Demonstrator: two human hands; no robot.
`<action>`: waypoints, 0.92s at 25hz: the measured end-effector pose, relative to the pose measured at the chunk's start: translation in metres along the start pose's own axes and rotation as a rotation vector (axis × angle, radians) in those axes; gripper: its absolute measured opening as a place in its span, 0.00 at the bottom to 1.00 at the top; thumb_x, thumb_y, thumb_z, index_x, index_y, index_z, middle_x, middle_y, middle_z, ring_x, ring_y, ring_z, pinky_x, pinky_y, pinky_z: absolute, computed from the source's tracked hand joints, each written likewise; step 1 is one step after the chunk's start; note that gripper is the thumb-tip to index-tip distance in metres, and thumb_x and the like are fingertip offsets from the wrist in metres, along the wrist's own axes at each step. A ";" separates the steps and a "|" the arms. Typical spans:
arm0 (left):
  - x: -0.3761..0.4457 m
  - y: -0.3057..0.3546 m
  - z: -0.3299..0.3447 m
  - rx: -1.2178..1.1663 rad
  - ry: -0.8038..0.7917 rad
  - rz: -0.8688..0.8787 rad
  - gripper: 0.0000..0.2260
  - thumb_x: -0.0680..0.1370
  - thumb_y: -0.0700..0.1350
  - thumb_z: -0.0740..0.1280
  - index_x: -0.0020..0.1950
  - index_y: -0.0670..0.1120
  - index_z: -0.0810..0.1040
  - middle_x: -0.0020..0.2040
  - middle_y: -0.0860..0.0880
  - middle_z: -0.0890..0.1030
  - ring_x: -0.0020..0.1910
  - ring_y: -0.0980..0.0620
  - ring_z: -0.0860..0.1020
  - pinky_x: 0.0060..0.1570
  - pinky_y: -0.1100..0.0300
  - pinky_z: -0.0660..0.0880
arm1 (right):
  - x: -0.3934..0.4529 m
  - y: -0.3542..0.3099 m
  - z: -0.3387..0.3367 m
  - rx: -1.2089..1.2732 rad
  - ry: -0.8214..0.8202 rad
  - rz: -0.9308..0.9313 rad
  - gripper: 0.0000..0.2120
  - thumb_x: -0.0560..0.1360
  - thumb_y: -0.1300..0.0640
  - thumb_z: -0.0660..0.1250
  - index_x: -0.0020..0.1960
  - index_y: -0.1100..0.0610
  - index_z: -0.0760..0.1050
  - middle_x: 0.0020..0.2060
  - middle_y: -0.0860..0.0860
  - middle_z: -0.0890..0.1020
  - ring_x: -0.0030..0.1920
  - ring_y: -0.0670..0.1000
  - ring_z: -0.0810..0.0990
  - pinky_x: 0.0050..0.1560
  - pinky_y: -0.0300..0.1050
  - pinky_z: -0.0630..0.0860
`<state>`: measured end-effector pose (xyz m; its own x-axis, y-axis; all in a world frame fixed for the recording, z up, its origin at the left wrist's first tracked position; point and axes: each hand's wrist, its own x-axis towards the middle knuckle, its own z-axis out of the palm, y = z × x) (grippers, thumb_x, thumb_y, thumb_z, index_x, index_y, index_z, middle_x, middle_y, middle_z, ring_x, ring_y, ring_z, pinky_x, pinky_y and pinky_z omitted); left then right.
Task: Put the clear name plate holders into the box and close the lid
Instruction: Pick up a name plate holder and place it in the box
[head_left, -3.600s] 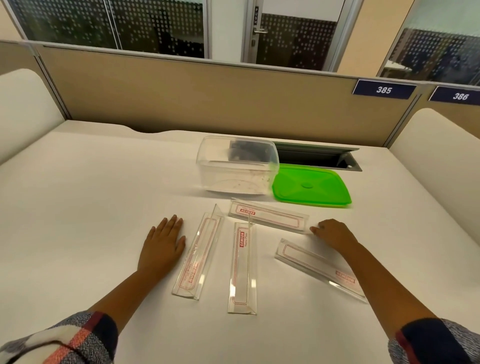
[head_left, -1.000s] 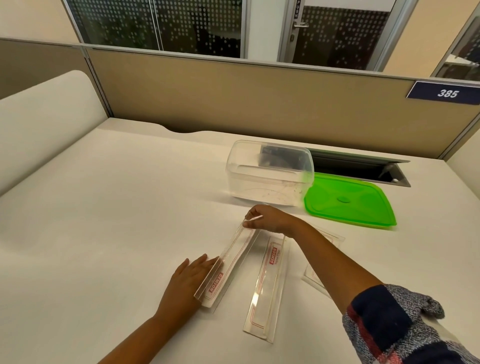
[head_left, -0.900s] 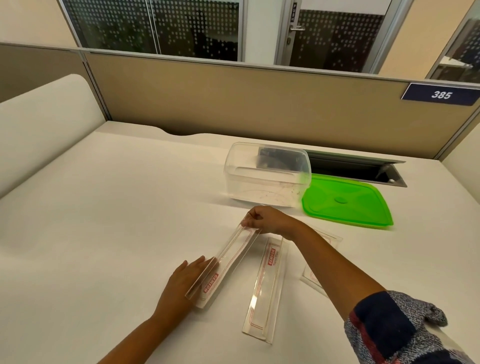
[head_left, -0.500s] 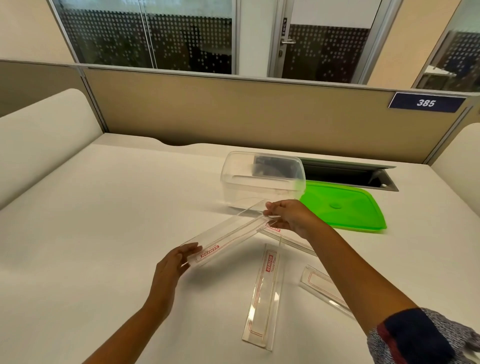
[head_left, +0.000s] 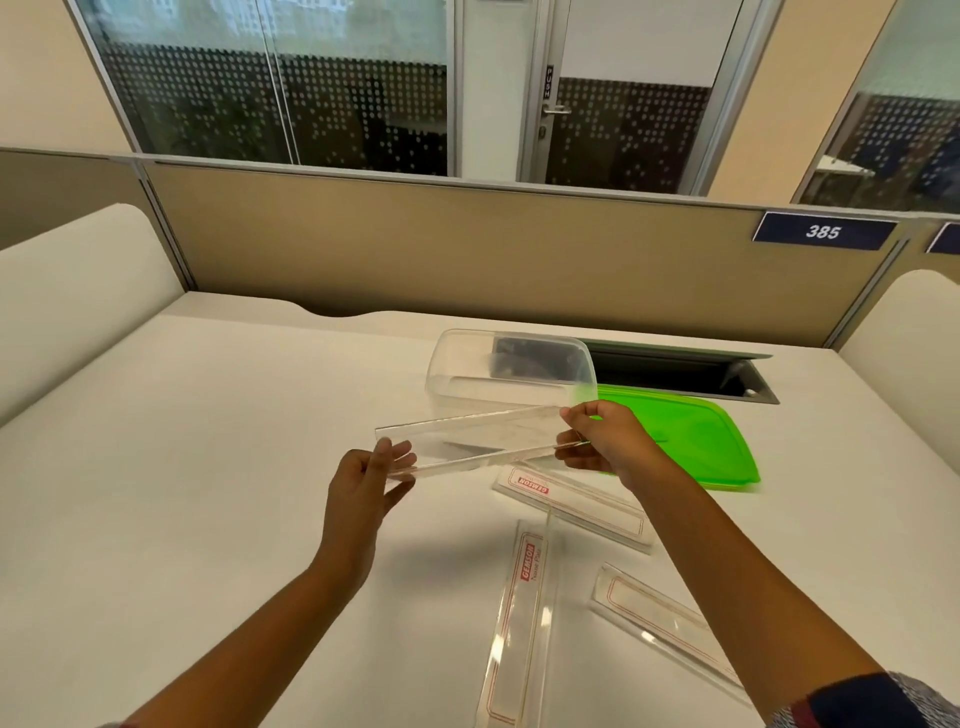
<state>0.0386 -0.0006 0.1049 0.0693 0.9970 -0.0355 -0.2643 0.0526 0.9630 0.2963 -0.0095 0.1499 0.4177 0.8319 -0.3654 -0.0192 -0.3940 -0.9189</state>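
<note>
I hold one clear name plate holder (head_left: 475, 439) in the air, just in front of the clear plastic box (head_left: 511, 371). My left hand (head_left: 366, 480) grips its left end and my right hand (head_left: 605, 441) pinches its right end. The box stands open on the white desk. Its green lid (head_left: 685, 441) lies flat to the right of it, partly behind my right hand. Three more holders with red print lie on the desk: one (head_left: 574, 506) under my right wrist, one (head_left: 519, 631) pointing toward me, one (head_left: 670, 629) partly under my right forearm.
A grey cable tray opening (head_left: 680, 369) is sunk in the desk behind the box and lid. A tan partition (head_left: 467, 249) closes the far edge, with white side panels left and right. A blue sign reads 385 (head_left: 823, 231).
Both hands took the leftmost holder off the desk and raised it toward the box, turning it nearly level. The other three holders have stayed put.
</note>
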 end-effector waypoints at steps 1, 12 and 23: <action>0.005 0.004 0.003 -0.008 -0.007 0.007 0.16 0.70 0.57 0.63 0.40 0.43 0.72 0.52 0.44 0.81 0.53 0.49 0.80 0.50 0.55 0.79 | 0.001 -0.002 -0.003 0.020 0.002 -0.003 0.05 0.77 0.57 0.65 0.47 0.59 0.72 0.34 0.55 0.81 0.29 0.52 0.81 0.24 0.38 0.79; 0.106 0.033 0.047 0.372 0.070 -0.077 0.14 0.79 0.50 0.59 0.45 0.39 0.72 0.54 0.38 0.76 0.55 0.39 0.76 0.41 0.52 0.78 | 0.041 -0.038 -0.015 0.218 0.084 -0.126 0.06 0.77 0.63 0.63 0.44 0.55 0.71 0.37 0.55 0.81 0.32 0.48 0.79 0.32 0.40 0.78; 0.169 0.015 0.110 0.421 -0.054 -0.378 0.16 0.78 0.43 0.60 0.64 0.39 0.68 0.56 0.40 0.76 0.53 0.44 0.74 0.51 0.54 0.69 | 0.123 -0.037 -0.004 -0.148 0.297 -0.084 0.12 0.76 0.67 0.59 0.58 0.67 0.74 0.52 0.64 0.79 0.50 0.62 0.81 0.50 0.54 0.80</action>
<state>0.1526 0.1627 0.1424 0.1363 0.9085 -0.3951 0.1937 0.3667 0.9100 0.3517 0.1053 0.1394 0.6589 0.7223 -0.2102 0.1496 -0.3996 -0.9044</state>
